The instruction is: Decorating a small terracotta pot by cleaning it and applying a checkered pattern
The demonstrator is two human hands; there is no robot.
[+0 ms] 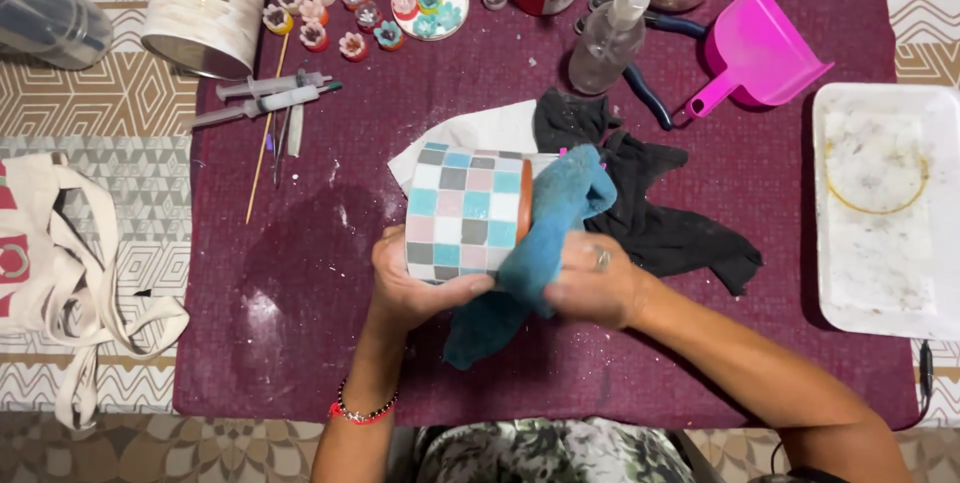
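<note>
Over the middle of the table [300, 363], which is covered by a dark purple cloth, the left hand [410, 288] is curled around the underside of a pot [465, 213] tiled in blue, pink, grey and white squares, holding it on its side with its orange rim turned to the right. Against that rim the right hand [595, 288] presses a blue rag [550, 233], fingers closed over the cloth; one end of the rag hangs down below the pot. Just behind the pot lie a white sheet of paper [480, 131] and a crumpled black cloth [650, 203]. Farther back are a spray bottle [612, 38], a pink dustpan [755, 48] and a small plate [430, 3] with little flower pieces. Two syringes [270, 95] lie to the left, and a white tray [880, 208] sits at the right edge.
</note>
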